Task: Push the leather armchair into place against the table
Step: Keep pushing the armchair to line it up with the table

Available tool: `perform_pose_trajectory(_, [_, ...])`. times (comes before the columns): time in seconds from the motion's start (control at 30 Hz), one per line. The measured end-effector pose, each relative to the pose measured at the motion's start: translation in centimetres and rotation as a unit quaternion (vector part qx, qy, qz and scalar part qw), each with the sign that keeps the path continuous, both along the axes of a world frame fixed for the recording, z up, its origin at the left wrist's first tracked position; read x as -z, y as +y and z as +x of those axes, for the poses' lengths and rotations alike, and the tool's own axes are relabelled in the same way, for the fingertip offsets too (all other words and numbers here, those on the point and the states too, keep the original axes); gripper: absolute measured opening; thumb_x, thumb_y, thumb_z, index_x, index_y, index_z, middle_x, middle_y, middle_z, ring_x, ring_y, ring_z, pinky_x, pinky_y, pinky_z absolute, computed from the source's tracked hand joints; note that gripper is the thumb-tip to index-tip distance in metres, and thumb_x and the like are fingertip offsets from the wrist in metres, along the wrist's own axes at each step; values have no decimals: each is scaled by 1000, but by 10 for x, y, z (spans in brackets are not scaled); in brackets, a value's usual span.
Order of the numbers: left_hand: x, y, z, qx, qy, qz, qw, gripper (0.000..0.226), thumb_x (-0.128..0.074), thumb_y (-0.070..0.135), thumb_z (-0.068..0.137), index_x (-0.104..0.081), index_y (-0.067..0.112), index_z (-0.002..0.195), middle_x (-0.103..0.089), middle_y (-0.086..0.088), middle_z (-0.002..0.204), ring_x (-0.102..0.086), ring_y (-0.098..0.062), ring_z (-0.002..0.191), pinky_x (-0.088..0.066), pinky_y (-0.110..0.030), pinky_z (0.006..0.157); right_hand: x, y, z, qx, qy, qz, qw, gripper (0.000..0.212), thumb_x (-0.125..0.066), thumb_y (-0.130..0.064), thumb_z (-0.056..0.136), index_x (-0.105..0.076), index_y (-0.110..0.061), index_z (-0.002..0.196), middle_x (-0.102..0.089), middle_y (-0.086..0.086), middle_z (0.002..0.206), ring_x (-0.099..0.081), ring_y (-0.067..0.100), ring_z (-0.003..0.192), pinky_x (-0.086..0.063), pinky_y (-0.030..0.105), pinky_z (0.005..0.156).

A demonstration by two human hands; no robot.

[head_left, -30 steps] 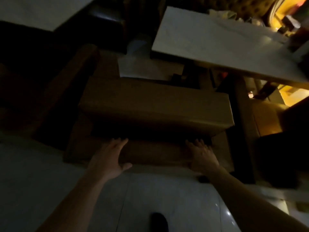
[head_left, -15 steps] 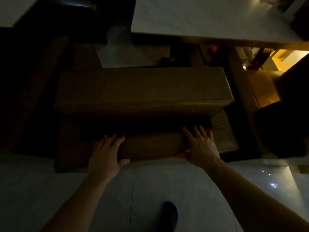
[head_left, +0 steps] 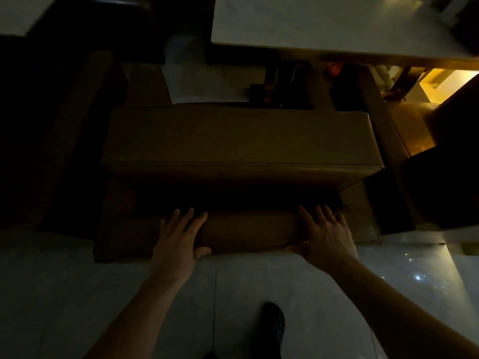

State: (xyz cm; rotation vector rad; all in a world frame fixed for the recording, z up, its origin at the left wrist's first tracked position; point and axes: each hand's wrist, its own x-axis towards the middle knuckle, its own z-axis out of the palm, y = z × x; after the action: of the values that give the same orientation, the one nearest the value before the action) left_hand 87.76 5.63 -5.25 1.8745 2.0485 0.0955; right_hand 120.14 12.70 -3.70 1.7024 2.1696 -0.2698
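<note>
The room is dim, with a pale glossy tile floor [head_left: 103, 294] under us and warm yellow light beyond the table's right end. The brown leather armchair [head_left: 238, 141] stands just short of the white table [head_left: 324, 24], a strip of floor still showing between them. Our left hand [head_left: 178, 239] and right hand [head_left: 328, 237] lie flat on the armchair's near back edge, fingers straight, pressing and clasping nothing. A dark shoe [head_left: 272, 322] stands behind the armchair.
</note>
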Motion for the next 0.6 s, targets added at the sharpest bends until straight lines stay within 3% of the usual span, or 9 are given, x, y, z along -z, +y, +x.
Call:
perform_pose_trajectory(0.2, [8,-2,-14,21,-19,12,1000,80,-64,55,81,-29,36,150,-25,2,159,-10,-26,148,-12,-49,118,-3,-1,-8,7,-16,-25,1000,118,-39,-93,70,13,-31,156,-2,16,166,-4,38,152,-16,57,121])
perform_pose_trajectory(0.6, [3,63,-26,7,-16,10,1000,81,-68,48,82,-26,36,150,-20,0,161,-6,-26,148,-7,-51,120,-1,58,-25,8,19,-13,1000,116,-49,-88,71,6,-31,157,-7,19,164,-4,42,150,-19,62,117])
